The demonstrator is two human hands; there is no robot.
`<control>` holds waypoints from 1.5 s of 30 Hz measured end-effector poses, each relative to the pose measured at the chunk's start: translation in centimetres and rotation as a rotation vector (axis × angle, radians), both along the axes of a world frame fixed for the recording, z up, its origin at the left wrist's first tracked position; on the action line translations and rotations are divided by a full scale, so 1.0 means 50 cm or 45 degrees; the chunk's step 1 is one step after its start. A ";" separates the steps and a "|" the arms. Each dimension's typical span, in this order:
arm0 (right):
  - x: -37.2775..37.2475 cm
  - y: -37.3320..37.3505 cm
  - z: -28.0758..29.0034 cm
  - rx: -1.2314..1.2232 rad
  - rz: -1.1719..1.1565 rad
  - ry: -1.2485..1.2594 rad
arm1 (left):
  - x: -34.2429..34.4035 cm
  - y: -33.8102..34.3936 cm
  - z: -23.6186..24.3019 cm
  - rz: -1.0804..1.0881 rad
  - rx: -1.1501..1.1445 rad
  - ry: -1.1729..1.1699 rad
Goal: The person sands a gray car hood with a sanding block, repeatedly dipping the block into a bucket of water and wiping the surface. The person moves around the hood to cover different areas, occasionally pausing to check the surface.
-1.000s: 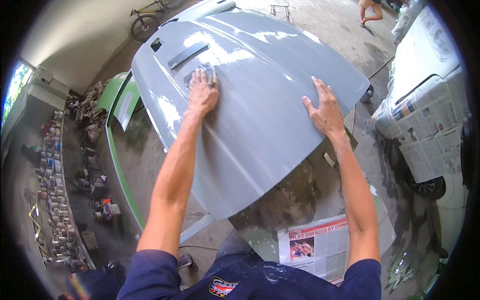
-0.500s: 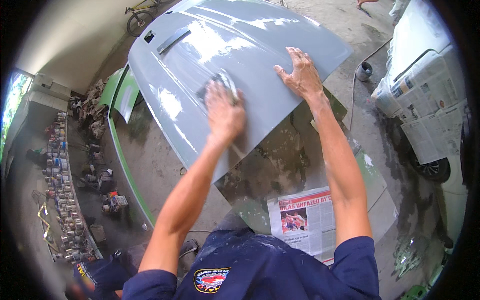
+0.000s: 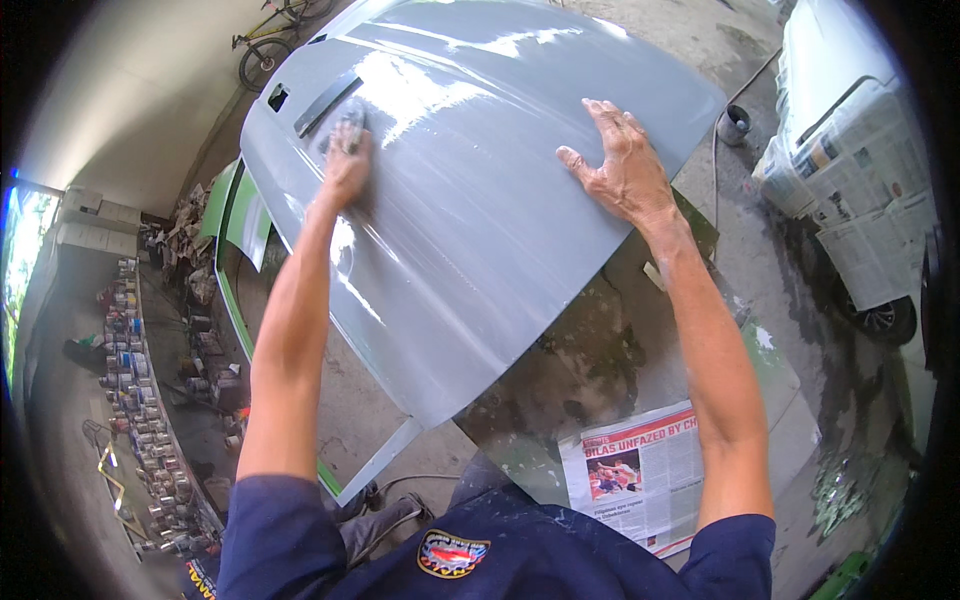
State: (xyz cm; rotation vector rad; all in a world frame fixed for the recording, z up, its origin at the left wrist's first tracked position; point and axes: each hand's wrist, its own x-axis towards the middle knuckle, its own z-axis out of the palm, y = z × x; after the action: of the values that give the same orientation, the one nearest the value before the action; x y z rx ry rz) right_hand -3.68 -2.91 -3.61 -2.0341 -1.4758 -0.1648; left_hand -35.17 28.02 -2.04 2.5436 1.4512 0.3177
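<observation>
A large grey car hood (image 3: 470, 230), wet and shiny in places, lies in front of me. My left hand (image 3: 347, 165) is on its far left part, fingers pressed over a dark grey piece of sandpaper (image 3: 352, 112); motion blurs both. Just beyond that hand is a long, narrow dark strip (image 3: 322, 108) on the hood. My right hand (image 3: 628, 170) rests on the right side of the panel, fingers and thumb spread, holding nothing.
Newspaper (image 3: 630, 475) lies on a stained board below the hood. Green panels (image 3: 245, 215) and rows of paint cans (image 3: 140, 390) are at the left. A paper-masked car (image 3: 865, 150) and a small bucket (image 3: 734, 125) stand right; a bicycle (image 3: 265, 60) is far left.
My left hand has slid the sandpaper away from me and to the left, up beside the dark strip. The right hand stays spread on the hood. The view has shifted slightly.
</observation>
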 end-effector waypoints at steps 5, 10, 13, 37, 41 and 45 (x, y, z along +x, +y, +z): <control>0.004 0.002 0.001 0.016 -0.005 0.122 | 0.043 -0.012 -0.003 0.256 -0.035 0.131; 0.002 -0.002 0.010 0.032 0.015 0.140 | 0.121 -0.525 -0.021 0.115 -0.003 -0.024; 0.004 -0.003 0.011 0.026 0.007 0.107 | 0.103 -0.752 0.001 -0.160 -0.035 -0.046; -0.019 -0.024 0.052 0.233 0.051 0.301 | 0.057 -0.844 0.018 -0.026 0.165 -0.156; -0.122 -0.138 0.069 0.427 0.298 0.969 | -0.009 -0.841 0.113 -0.036 -0.456 -0.700; -0.202 -0.253 0.077 0.208 0.954 1.652 | -0.055 -0.846 0.146 -0.105 -0.866 -1.112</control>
State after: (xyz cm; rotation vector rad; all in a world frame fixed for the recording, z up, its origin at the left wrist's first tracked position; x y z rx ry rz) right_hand -13.75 -15.53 0.23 -0.8813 -1.1066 1.0771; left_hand -37.91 -14.27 5.25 1.5819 0.8862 0.6702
